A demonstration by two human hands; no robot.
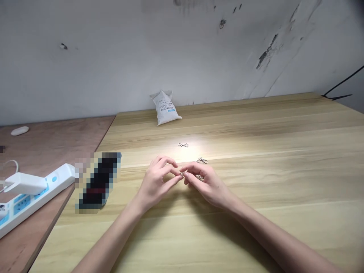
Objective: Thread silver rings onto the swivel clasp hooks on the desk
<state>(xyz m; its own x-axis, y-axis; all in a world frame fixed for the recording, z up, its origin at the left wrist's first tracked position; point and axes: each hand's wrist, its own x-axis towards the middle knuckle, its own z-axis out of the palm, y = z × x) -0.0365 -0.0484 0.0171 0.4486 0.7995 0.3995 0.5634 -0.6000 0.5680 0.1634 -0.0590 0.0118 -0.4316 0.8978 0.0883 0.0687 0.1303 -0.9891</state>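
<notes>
My left hand (161, 177) and my right hand (206, 182) meet over the table, thumb and index finger of each pinched together. Between their fingertips is a small metal key ring clasp (181, 174), mostly covered by the fingers. Another bit of metal (200, 177) shows at my right hand's fingers; whether it belongs to the same piece I cannot tell. Just beyond my right hand lies a metal clasp with rings (202, 160). Farther back, a similar clasp (183, 145) lies flat on the wood.
A white plastic parcel bag (166, 108) with a printed label stands near the wall. To the left are a dark, blurred-out phone-like object (99, 182) and a white power strip (61, 178) with a plug. A white oval object (19, 131) lies on the reddish side table (71, 132).
</notes>
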